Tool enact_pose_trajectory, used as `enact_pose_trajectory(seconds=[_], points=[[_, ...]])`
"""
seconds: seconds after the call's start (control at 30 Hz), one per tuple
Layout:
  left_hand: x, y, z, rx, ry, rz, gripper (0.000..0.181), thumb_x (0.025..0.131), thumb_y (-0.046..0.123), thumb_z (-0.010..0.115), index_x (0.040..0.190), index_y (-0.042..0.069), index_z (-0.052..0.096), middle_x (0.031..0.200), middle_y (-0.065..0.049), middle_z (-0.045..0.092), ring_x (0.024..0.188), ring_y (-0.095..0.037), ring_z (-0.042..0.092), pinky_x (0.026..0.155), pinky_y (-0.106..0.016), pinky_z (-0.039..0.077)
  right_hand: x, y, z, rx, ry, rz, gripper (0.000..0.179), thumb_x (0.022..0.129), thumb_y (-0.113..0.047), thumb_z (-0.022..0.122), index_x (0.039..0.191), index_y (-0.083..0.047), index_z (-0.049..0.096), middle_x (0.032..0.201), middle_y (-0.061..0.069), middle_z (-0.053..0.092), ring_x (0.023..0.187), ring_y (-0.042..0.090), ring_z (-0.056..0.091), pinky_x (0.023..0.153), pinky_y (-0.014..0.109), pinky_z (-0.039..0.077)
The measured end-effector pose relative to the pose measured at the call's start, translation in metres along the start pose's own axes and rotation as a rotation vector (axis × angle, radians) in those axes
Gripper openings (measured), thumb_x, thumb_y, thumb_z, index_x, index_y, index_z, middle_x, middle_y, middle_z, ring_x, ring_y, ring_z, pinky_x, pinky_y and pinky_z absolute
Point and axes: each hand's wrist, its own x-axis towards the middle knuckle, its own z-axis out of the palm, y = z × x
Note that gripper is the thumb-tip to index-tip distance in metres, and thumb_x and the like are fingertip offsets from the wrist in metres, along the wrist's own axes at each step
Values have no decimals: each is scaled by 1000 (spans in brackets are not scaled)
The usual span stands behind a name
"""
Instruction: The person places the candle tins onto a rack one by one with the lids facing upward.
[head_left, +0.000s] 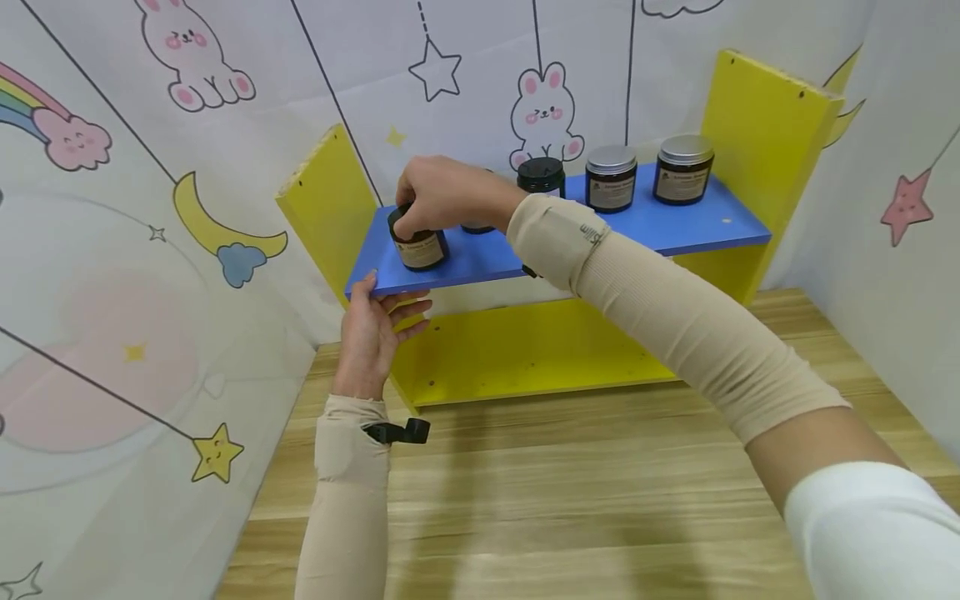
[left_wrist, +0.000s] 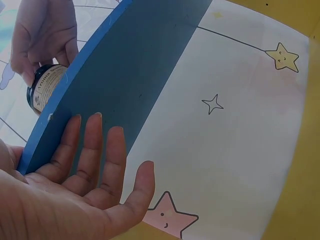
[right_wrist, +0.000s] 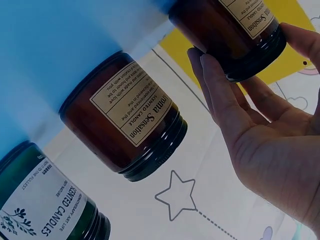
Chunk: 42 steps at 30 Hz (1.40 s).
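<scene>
My right hand (head_left: 453, 193) reaches over the blue shelf board (head_left: 487, 257) and grips an amber scented candle jar (head_left: 422, 252) at its dark top. The jar stands near the board's left front corner. In the right wrist view, thumb and fingers are around the top of this candle jar (right_wrist: 225, 37). My left hand (head_left: 367, 337) holds the board's front left edge, thumb on top and spread fingers underneath. In the left wrist view, those fingers (left_wrist: 116, 160) extend below the board. A second amber candle jar (right_wrist: 125, 117) stands beside the held one, mostly hidden by my right hand in the head view.
Farther right on the board stand a black-lidded green candle jar (head_left: 542, 177) and two silver-lidded jars, one in the middle (head_left: 611, 179) and one at the right (head_left: 682, 171). Yellow side panels (head_left: 772, 133) rise at both ends. Below lies a yellow lower shelf (head_left: 525, 350).
</scene>
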Motion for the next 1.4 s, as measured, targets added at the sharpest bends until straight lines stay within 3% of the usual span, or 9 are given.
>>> enact_pose_trajectory(seconds=[0.1,0.33,0.5,0.67,0.83,1.03,1.13,1.4], points=[[0,0,0,7,-6,1,58,109,48,28,153,11,39,104,-4,73,106,-26,68,104,-52,44,4,0,0,-7,-1,-1,23,94,-27,63,107,-11,73,98,3,67,83,18,56,73,29,43],[0,1,0,6,3,3,58,110,48,28,154,13,36,110,-8,71,107,-26,67,104,-53,43,12,-1,-2,-28,4,-12,20,95,-26,63,104,-11,73,89,2,63,75,16,51,69,29,40],[-1,0,0,5,8,-2,58,110,48,27,155,12,35,110,-8,72,106,-26,68,102,-51,44,20,0,-1,-40,12,-17,17,95,-24,63,93,-8,70,75,1,53,66,15,45,62,28,35],[-2,-1,0,12,13,3,58,110,47,27,155,13,36,112,-9,71,107,-26,67,101,-51,45,27,3,-1,-60,14,-8,16,95,-23,64,94,-8,72,73,0,52,66,15,45,62,27,35],[-1,-1,0,19,15,10,57,110,47,27,154,13,37,112,-9,71,108,-27,68,102,-52,44,33,4,-4,-82,23,0,19,95,-23,65,82,-9,66,63,-3,37,59,13,36,58,27,30],[-1,0,1,18,20,9,57,110,48,28,152,13,41,113,-10,71,108,-27,67,102,-53,44,37,5,-7,-95,15,5,24,96,-23,65,76,-11,60,60,-4,27,54,11,28,56,27,26],[-1,-1,1,17,23,10,56,110,48,28,151,13,43,111,-8,71,109,-27,67,101,-52,45,38,6,-8,-84,11,17,33,97,-22,65,69,-12,50,61,-3,20,53,11,23,55,27,24],[0,-1,1,22,25,21,57,110,47,28,155,14,37,109,-7,72,108,-28,68,101,-52,45,42,9,-7,-74,26,26,23,98,-20,63,77,-11,60,61,-4,21,53,11,24,56,27,25]])
